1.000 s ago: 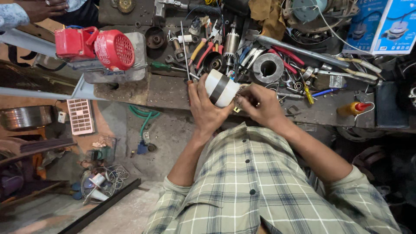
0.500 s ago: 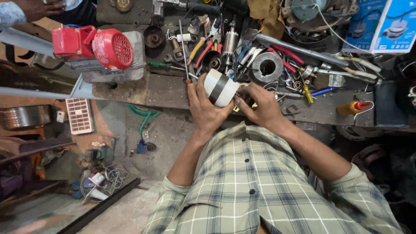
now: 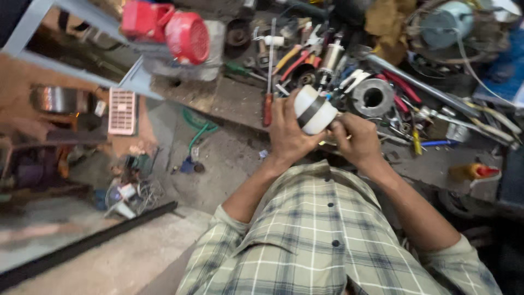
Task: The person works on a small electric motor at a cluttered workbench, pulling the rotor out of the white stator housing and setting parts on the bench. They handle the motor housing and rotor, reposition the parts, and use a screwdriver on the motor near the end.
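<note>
At the far left edge of the workbench (image 3: 229, 101) a red motor (image 3: 185, 35) is seen, with a red-handled screwdriver (image 3: 267, 106) lying near the front edge just beside the hands. The left hand (image 3: 286, 134) is wrapped around a white cylindrical part with a black band (image 3: 314, 110), fingers curled closed on its body, and the part is held in the air just above the bench's front edge. The right hand (image 3: 357, 139) is pressed against the part's lower end, fingers bent in; something brass-coloured may be pinched there, though blur makes this uncertain. Work on the part appears under way, not finished. Further right, a grey metal ring (image 3: 373, 97) and an orange-capped bottle (image 3: 474, 172) are left untouched.
</note>
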The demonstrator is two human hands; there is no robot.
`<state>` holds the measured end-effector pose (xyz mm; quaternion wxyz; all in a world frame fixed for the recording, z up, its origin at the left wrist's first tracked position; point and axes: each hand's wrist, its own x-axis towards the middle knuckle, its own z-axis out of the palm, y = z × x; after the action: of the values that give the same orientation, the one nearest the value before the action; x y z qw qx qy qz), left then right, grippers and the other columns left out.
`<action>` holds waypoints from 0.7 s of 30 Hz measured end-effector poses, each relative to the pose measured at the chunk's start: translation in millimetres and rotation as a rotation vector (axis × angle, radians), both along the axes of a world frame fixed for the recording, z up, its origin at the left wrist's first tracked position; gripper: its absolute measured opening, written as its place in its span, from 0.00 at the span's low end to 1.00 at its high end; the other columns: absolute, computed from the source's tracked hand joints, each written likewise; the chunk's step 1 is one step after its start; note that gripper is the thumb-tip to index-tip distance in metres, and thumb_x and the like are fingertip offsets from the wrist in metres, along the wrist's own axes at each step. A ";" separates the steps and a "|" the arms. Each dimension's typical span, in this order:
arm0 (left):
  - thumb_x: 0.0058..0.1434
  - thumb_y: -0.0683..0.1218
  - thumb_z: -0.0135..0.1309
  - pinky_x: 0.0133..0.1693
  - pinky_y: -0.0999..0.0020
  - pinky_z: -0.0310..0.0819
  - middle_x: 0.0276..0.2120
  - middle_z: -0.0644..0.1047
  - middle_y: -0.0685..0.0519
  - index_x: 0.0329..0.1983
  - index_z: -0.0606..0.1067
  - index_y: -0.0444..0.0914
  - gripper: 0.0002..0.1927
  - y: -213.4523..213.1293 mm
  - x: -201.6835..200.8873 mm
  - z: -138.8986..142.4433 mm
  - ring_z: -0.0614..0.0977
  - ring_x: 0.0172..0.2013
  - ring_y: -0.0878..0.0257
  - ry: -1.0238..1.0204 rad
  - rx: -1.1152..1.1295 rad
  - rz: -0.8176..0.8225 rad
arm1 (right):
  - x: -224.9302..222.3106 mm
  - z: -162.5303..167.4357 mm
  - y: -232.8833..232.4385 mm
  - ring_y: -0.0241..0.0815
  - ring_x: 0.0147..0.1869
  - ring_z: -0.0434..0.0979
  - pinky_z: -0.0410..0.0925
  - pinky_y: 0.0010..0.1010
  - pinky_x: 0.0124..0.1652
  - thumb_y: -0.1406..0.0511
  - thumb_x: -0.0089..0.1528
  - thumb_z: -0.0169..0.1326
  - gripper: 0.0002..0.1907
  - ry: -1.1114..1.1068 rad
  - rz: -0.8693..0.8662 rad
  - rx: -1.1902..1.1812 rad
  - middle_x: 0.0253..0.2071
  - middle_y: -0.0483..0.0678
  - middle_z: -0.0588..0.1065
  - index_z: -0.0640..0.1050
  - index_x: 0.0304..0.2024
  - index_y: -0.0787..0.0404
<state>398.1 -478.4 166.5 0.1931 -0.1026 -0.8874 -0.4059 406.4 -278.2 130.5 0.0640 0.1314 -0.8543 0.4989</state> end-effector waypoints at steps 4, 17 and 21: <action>0.34 0.58 0.77 0.56 0.46 0.69 0.51 0.68 0.43 0.69 0.60 0.37 0.60 -3.2 -8.4 -5.1 0.72 0.53 0.43 0.065 -0.031 0.044 | -18.1 -0.4 1.2 0.44 0.27 0.78 0.68 0.34 0.30 0.64 0.73 0.55 0.11 -0.303 -0.013 0.118 0.27 0.51 0.78 0.81 0.39 0.65; 0.41 0.55 0.71 0.57 0.48 0.73 0.52 0.67 0.44 0.72 0.59 0.41 0.55 -5.2 -36.2 -10.5 0.72 0.55 0.43 0.114 -0.051 0.135 | -36.5 54.6 -12.2 0.53 0.36 0.78 0.69 0.42 0.32 0.61 0.63 0.61 0.12 0.234 0.099 0.661 0.39 0.51 0.75 0.78 0.45 0.61; 0.41 0.57 0.72 0.53 0.48 0.72 0.51 0.66 0.44 0.72 0.59 0.41 0.56 -7.8 -39.5 -13.1 0.72 0.53 0.45 -0.048 -0.073 0.115 | -45.3 57.8 -20.8 0.50 0.36 0.79 0.70 0.38 0.33 0.59 0.62 0.62 0.17 0.251 0.122 0.740 0.42 0.50 0.76 0.79 0.50 0.60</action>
<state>358.6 -486.2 153.4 0.1909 -0.0488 -0.9104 -0.3637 361.1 -299.0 188.3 0.0862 0.2561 -0.9525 0.1405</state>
